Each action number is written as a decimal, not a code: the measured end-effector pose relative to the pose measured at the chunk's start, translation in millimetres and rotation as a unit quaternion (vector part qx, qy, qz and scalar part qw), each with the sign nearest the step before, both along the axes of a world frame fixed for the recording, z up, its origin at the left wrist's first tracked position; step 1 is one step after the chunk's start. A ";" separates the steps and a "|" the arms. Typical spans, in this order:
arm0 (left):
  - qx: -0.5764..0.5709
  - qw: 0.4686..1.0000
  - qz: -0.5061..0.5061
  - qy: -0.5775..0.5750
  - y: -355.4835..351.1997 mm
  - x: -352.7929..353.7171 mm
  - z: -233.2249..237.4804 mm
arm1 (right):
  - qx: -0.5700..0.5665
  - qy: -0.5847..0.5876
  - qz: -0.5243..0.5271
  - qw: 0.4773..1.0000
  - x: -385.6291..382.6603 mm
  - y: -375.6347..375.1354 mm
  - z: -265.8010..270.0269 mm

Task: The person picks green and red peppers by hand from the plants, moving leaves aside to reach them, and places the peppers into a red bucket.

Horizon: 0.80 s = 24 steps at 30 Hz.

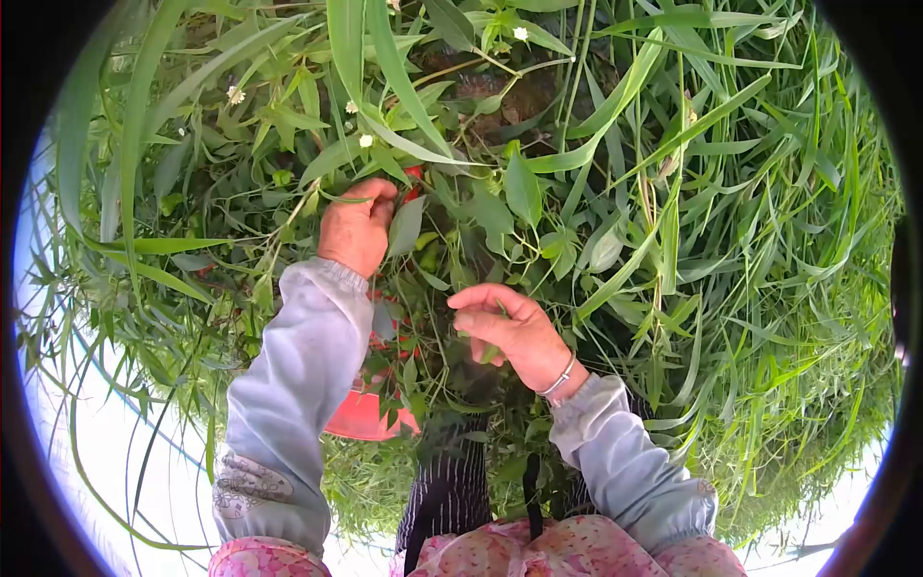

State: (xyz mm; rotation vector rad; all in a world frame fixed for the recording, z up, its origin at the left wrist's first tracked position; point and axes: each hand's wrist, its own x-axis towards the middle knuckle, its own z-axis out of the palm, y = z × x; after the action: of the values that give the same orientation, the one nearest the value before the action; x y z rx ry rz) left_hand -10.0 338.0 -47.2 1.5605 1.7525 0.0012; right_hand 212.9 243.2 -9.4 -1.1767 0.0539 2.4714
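Note:
My left hand (359, 226) is closed among the leaves left of the middle, its fingertips partly hidden by foliage. Red peppers (413, 183) show just right of its fingers. Lower and to the right, my right hand (505, 332) has its thumb and fingers curled near thin green stems; whether anything lies between them is too small to make out. Below my left hand, partly behind the plant, is a red plastic container (370, 415). More red bits show among the leaves above its rim.
Tall grass (798, 250) fills the right side, and long blades hang across the top. Leafy stems with small white flowers (236, 94) grow at the upper left. White sheeting or bright ground shows at the lower left. My dark patterned trouser legs (447, 490) are below.

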 end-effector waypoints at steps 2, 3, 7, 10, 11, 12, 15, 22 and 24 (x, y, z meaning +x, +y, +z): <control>0.002 0.995 -0.062 0.084 -4.7 10.5 3.6 | 0.001 0.001 -0.007 1.000 -0.3 3.9 -2.0; 0.043 0.982 -0.125 0.132 -5.8 17.4 3.3 | -0.001 0.000 -0.016 1.000 -0.7 3.7 -4.7; -0.145 0.935 -0.157 0.283 -1.4 34.9 1.9 | -0.015 -0.004 -0.031 0.999 0.4 3.5 -10.8; -0.128 0.966 -0.090 0.207 -2.4 14.9 3.1 | -0.012 -0.009 -0.050 0.999 3.8 3.3 -12.3; -0.128 0.974 -0.071 0.175 -1.1 5.1 4.1 | -0.018 -0.007 -0.054 0.998 4.1 1.5 -12.7; -0.128 0.979 -0.061 0.146 -0.6 -6.0 1.7 | -0.021 -0.005 -0.058 0.998 4.1 1.6 -13.8; -0.185 0.982 0.005 0.046 0.6 -21.4 -5.0 | -0.024 -0.013 -0.057 0.998 3.4 6.0 -14.2; -0.054 0.993 0.087 -0.052 17.3 6.1 -7.6 | -0.038 0.003 -0.129 0.991 6.7 10.0 -13.8; -0.058 0.996 0.060 -0.039 29.7 10.3 -20.7 | -0.041 0.014 -0.168 0.985 7.6 10.3 -15.9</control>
State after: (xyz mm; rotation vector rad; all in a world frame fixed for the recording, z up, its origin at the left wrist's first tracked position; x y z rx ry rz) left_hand 0.4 367.7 -67.9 1.3532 1.7503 0.0177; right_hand 220.5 253.5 -25.3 -1.0661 0.3373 2.2055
